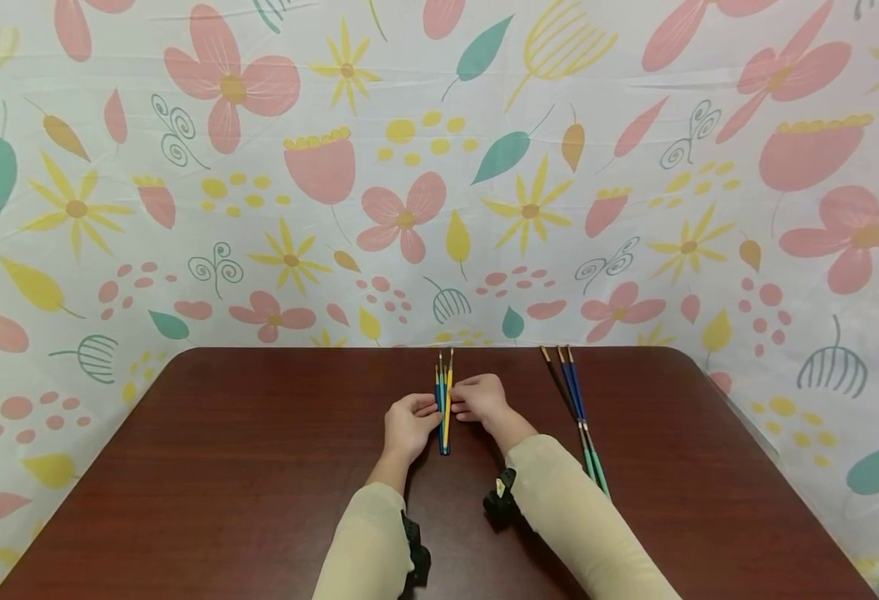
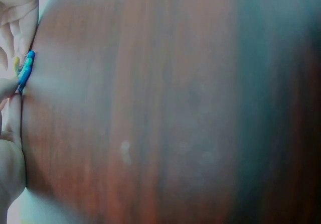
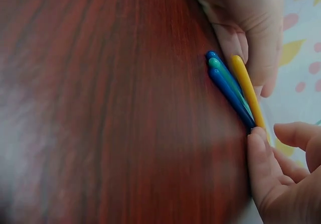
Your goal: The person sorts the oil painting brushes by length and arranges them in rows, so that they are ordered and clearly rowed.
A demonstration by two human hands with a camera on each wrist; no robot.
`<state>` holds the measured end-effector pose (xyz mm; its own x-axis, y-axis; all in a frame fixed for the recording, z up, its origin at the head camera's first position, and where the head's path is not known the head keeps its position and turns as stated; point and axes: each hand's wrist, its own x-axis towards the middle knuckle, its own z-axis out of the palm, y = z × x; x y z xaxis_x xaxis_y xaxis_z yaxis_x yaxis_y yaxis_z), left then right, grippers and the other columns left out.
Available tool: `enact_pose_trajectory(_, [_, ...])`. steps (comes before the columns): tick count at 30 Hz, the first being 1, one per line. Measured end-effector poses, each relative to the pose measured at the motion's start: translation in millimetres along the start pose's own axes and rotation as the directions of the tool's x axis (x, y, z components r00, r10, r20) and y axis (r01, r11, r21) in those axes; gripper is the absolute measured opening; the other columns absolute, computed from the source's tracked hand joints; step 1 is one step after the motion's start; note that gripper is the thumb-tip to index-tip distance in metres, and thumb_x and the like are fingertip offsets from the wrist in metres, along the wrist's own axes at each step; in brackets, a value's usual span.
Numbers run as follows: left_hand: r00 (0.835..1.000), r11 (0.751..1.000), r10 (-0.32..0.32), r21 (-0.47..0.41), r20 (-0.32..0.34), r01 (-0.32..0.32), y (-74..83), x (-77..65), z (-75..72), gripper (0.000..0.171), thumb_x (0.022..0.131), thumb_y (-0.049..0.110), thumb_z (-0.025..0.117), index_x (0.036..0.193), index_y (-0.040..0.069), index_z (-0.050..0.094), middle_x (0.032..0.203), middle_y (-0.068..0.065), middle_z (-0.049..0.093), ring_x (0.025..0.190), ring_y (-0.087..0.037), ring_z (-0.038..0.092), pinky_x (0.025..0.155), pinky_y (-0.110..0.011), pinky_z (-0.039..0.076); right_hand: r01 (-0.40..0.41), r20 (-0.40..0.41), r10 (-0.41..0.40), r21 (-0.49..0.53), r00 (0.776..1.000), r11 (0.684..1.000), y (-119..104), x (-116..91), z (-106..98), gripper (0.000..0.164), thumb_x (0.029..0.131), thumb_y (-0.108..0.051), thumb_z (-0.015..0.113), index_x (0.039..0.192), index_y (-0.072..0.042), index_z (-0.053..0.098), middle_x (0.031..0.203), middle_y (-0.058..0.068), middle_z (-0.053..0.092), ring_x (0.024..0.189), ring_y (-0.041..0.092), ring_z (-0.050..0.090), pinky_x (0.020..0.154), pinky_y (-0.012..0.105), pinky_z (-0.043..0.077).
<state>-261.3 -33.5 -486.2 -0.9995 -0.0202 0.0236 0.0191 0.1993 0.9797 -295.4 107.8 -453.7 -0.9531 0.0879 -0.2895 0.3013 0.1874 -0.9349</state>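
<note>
A small bundle of paintbrushes [image 1: 442, 435] lies near the table's far edge, bristles pointing away. Blue and green handles [image 3: 228, 86] lie side by side, with a yellow-handled paintbrush [image 3: 246, 83] along their edge. My left hand [image 1: 409, 429] holds the bundle from the left, its thumb reaching over the handles; part of the grip is hidden. From the other side my right hand [image 1: 484, 402] touches the bundle with its fingertips. In the right wrist view, the right thumb [image 3: 291, 133] stands apart from the brushes. The left wrist view catches only the handle ends [image 2: 27, 66] and parts of both hands.
Several more paintbrushes [image 1: 572, 392], with dark, blue and green handles, lie on the right beyond my right forearm. The brown wooden table [image 1: 222, 467] ends at a floral cloth [image 1: 409, 167] hanging behind it. Black wrist straps [image 1: 501, 500] sit over the cream sleeves.
</note>
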Motion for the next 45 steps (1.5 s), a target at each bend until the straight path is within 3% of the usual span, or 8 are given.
enact_pose_trajectory(12, [1.000, 1.000, -0.007, -0.019, 0.000, 0.007, 0.1, 1.1, 1.0, 0.027, 0.084, 0.003, 0.069, 0.110, -0.003, 0.066, 0.110, -0.019, 0.068, 0.104, -0.026, 0.067, 0.084, -0.032, 0.057, -0.045, -0.136, 0.028, -0.124, 0.990, 0.991, -2.4, 12.7, 10.5, 0.024, 0.082, -0.021, 0.073, 0.094, -0.001, 0.072, 0.073, 0.012, 0.070, 0.053, 0.014, 0.063, 0.049, 0.028, 0.056])
enact_pose_trajectory(19, [1.000, 1.000, -0.014, -0.017, -0.002, 0.014, 0.8, 0.2, 0.2, 0.027, 0.084, 0.003, 0.069, 0.110, -0.002, 0.066, 0.111, -0.019, 0.068, 0.104, -0.026, 0.067, 0.084, -0.032, 0.057, -0.045, -0.150, 0.015, -0.196, 0.989, 0.980, -2.0, 13.3, 14.2, 0.018, 0.081, -0.019, 0.074, 0.089, -0.003, 0.073, 0.066, 0.008, 0.068, 0.052, 0.013, 0.063, 0.046, 0.026, 0.054])
enact_pose_trajectory(45, [1.000, 1.000, -0.006, 0.008, -0.002, 0.006, -0.2, -1.5, 1.1, 0.029, 0.084, 0.004, 0.068, 0.113, -0.002, 0.065, 0.112, -0.018, 0.067, 0.105, -0.027, 0.066, 0.085, -0.036, 0.057, 0.014, 0.001, -0.014, 0.005, 1.000, 1.000, 2.8, -10.6, -14.6, 0.030, 0.087, -0.015, 0.066, 0.113, 0.000, 0.065, 0.094, 0.011, 0.067, 0.064, 0.014, 0.063, 0.058, 0.029, 0.058])
